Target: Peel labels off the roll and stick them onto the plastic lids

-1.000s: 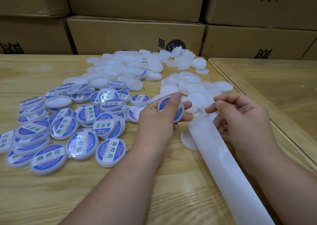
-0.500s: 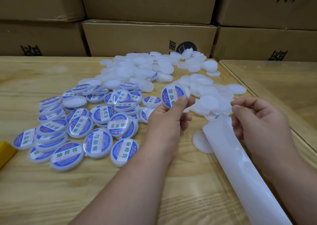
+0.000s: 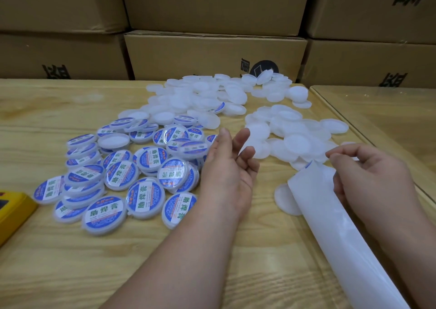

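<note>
**Left hand empty over the labelled pile, right hand pinching the label strip**

Left hand (image 3: 227, 167) raised above the wooden table (image 3: 59, 261), palm turned inward, fingers straight and loosely spread, gripping nothing. Directly to its left, touching or nearly touching the wrist: the heap of labelled lids (image 3: 132, 174), blue-and-white stickers facing up, many overlapping. Just past the fingertips: bare white lids (image 3: 290, 131), a loose scatter running away toward the cardboard boxes (image 3: 212, 54) stacked at the table's far edge.

Right hand (image 3: 368, 176) curled, thumb and fingers closed on the upper end of the white label strip (image 3: 330, 226). From that pinch, strip running down and toward the lower right corner, glossy, curved across its width. A sliver of blue visible at the strip's top corner, just left of the fingertips; whether a label is lifting there cannot be told. One bare lid (image 3: 283, 197) lying flat beside the strip, partly tucked under its left edge, below and left of the pinch.

Between the two hands: open tabletop, with bare lids at its far side. Far out to the left of the left hand, at the frame edge: a yellow object (image 3: 11, 212), only partly seen.
</note>
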`<state>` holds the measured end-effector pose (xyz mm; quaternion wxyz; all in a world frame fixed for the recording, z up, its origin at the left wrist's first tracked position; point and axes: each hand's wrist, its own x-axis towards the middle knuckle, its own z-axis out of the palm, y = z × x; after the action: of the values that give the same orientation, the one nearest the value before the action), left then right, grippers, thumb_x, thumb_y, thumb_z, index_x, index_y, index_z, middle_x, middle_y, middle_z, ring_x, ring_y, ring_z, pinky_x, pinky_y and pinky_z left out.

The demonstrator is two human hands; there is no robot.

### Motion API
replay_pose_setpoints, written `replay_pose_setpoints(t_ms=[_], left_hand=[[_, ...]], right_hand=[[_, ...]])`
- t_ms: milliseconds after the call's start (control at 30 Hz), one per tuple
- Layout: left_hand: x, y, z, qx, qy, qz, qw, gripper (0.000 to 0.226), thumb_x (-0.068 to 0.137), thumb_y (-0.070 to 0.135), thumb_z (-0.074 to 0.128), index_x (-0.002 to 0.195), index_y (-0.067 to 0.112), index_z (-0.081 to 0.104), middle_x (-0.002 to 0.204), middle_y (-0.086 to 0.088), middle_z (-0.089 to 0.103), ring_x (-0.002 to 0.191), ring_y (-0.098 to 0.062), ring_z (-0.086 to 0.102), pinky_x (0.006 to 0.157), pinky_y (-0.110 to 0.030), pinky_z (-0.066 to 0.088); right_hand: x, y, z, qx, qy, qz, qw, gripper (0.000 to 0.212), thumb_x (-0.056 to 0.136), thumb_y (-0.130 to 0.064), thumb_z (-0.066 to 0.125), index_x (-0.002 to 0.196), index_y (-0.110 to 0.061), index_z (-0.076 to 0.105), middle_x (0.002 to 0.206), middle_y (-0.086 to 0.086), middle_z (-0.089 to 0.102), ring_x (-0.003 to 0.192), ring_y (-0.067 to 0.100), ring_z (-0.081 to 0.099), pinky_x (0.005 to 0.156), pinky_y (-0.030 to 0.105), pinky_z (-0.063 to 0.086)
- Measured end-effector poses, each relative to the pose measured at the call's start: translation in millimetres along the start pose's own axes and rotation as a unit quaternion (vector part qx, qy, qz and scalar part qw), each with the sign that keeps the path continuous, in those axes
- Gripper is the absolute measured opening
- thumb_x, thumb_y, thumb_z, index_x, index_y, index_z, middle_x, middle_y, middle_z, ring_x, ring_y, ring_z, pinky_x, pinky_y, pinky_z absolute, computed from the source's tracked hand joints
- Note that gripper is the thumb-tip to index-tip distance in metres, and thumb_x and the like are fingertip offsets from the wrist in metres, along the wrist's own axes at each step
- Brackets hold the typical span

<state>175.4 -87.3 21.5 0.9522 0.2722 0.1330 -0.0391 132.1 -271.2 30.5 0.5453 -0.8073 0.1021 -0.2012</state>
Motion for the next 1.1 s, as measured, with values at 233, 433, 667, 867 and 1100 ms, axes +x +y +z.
replay_pose_setpoints(t_ms=[233,433,667,867,1100], left_hand=[[-5.1,-8.8,0.6,0.148,-0.041,0.061,0.986,0.005,0.104,0.027,0.056,0.109,0.026,0.056,0.08,0.003,0.077,0.054,-0.008,0.061,0.051,-0.02,0.045],[-15.2,-33.8,-5.2,0.537,-0.129,0.207,0.807,0.024,0.093,0.011,0.056,0.101,0.034,0.062,0.087,0.011,0.07,0.066,-0.003,0.056,0.066,-0.022,0.05],[-19.1,-34.8,-7.0,0.762,-0.137,0.228,0.591,0.05,0.074,0.034,0.043,0.118,0.03,0.067,0.1,0.011,0.063,0.104,-0.019,0.054,0.097,-0.035,0.043],[-17.6,-38.0,-8.3,0.792,-0.166,0.207,0.55,0.053,0.079,0.051,0.038,0.125,0.04,0.064,0.115,0.015,0.063,0.114,-0.016,0.047,0.105,-0.036,0.036],[-16.5,-37.6,-8.0,0.793,-0.171,0.19,0.553,0.065,0.073,0.044,0.038,0.136,0.041,0.055,0.114,0.019,0.059,0.114,-0.014,0.044,0.103,-0.032,0.034]], right_hand=[[2.7,0.8,-1.8,0.0,0.01,0.003,1.0,0.017,0.087,-0.029,0.058,0.091,-0.041,0.07,0.051,-0.002,0.06,0.044,0.009,0.054,0.063,0.031,0.047],[15.1,-5.6,-25.8,-0.008,0.115,-0.015,0.993,0.025,0.07,-0.047,0.055,0.085,-0.039,0.074,0.056,-0.012,0.061,0.044,0.001,0.052,0.037,0.019,0.044],[41.0,15.7,-52.8,-0.231,0.014,0.063,0.971,0.029,0.082,-0.052,0.063,0.1,-0.03,0.067,0.077,-0.013,0.065,0.073,0.014,0.063,0.061,0.033,0.044],[43.1,23.7,-55.4,-0.3,-0.076,0.113,0.944,0.015,0.086,-0.032,0.064,0.1,-0.032,0.063,0.097,-0.009,0.067,0.082,0.014,0.061,0.067,0.032,0.045],[42.4,26.9,-48.4,-0.227,0.006,0.043,0.973,0.016,0.081,-0.032,0.076,0.087,-0.029,0.062,0.077,-0.01,0.069,0.06,0.012,0.061,0.052,0.028,0.041]])
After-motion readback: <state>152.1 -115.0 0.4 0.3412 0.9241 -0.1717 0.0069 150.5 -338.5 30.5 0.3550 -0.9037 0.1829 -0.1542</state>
